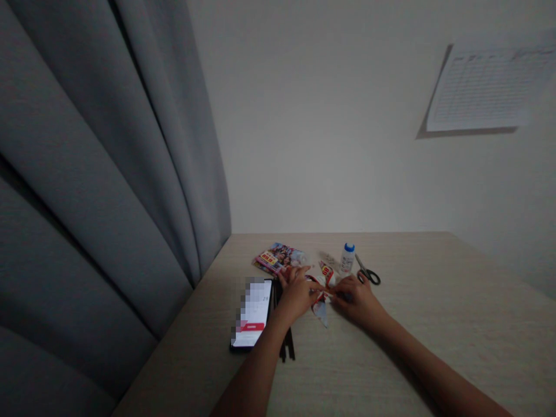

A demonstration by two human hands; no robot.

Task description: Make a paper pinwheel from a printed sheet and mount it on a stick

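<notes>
A piece of colourful printed paper [321,315], cut or folded into pointed arms like a pinwheel, lies on the table between my hands. My left hand [299,295] presses its fingers on the paper's left side and middle. From the right, my right hand [357,296] pinches the paper near its centre, fingers closed. The hands cover much of the paper, so its middle is mostly hidden. Just behind my right hand stand a small glue bottle [347,259] with a blue cap and a pair of black-handled scissors [370,275], lying flat.
Left of my left forearm lies a lit smartphone [254,318], beside several dark thin strips [291,346] partly under the arm. A printed flyer [278,255] rests farther back on the wooden table [434,347]. A grey curtain [130,174] hangs at the left; a paper sheet [482,87] is on the wall.
</notes>
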